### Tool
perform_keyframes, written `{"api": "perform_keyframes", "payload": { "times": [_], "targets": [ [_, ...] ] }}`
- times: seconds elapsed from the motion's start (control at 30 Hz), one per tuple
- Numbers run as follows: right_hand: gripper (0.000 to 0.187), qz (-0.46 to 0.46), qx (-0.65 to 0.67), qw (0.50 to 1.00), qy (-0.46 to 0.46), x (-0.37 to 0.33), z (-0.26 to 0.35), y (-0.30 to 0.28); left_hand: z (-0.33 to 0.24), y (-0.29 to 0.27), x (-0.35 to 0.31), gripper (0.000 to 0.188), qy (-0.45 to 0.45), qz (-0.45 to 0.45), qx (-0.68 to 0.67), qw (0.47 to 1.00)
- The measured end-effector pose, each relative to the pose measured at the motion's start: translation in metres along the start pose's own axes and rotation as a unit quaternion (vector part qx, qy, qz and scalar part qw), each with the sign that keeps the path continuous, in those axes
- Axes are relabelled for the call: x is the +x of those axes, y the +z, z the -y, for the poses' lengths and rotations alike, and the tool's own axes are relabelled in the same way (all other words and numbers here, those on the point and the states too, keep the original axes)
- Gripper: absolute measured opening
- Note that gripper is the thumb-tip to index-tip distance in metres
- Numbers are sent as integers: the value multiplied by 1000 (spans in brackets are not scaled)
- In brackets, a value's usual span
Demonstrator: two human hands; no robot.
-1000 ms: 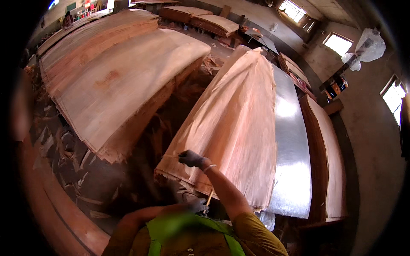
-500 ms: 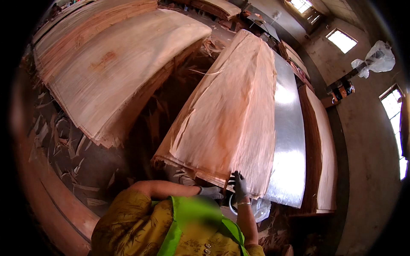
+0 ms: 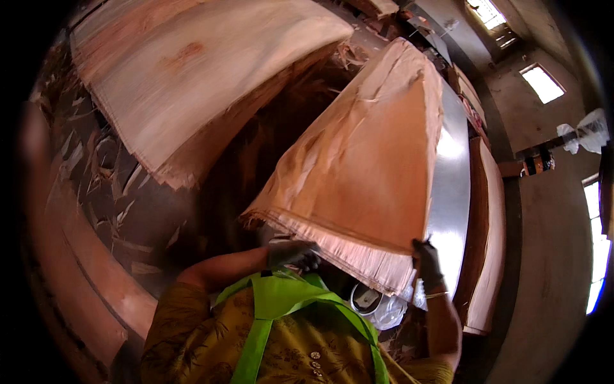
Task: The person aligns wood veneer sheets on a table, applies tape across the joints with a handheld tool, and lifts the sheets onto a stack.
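Observation:
A stack of wood veneer sheets [image 3: 358,259] lies in front of me, its near edge by my body. The top veneer sheet [image 3: 377,179], orange-brown and smooth, is raised toward its right side. My gloved right hand [image 3: 430,264] is closed on this sheet's near right corner. My gloved left hand [image 3: 293,254] is at the stack's near edge, left of centre, its fingers curled. What they hold, if anything, is hidden. Under the near edge, between my hands, are a white-rimmed round container [image 3: 366,299] and clear plastic [image 3: 389,312].
A larger veneer stack [image 3: 217,77] stands at the left. Right of my stack runs a shiny metal sheet [image 3: 453,185], with another veneer stack [image 3: 487,237] beyond it. Veneer scraps [image 3: 121,214] litter the floor at left. Plastic film [image 3: 591,133] hangs on a bar near the wall.
My right hand has moved right and closed on the top sheet's corner; its fingers were spread before. My left hand has moved left. The top sheet now shows a smoother orange-brown face.

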State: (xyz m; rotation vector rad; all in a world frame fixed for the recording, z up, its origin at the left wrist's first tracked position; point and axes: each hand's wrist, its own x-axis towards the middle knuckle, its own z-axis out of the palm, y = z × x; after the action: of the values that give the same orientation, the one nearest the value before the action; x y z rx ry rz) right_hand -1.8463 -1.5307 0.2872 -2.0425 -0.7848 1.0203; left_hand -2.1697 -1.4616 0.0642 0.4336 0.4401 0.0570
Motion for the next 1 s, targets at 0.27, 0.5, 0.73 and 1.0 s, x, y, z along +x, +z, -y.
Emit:
{"api": "perform_keyframes", "payload": {
  "times": [0.27,0.5,0.73,1.0],
  "targets": [
    [23,-99,-98,989,-58,-11,111,-104,12,-45,-36,62,193,-30,-275,941],
    [21,-120,-165,977,-54,-17,136,-112,-20,-50,13,62,309,-65,-444,838],
    [25,-132,-126,983,-35,-6,77,-141,-58,-127,24,40,568,-302,-27,765],
    [23,-89,-79,993,23,11,36,-102,-80,-288,-8,26,408,-639,316,571]
  ]
}}
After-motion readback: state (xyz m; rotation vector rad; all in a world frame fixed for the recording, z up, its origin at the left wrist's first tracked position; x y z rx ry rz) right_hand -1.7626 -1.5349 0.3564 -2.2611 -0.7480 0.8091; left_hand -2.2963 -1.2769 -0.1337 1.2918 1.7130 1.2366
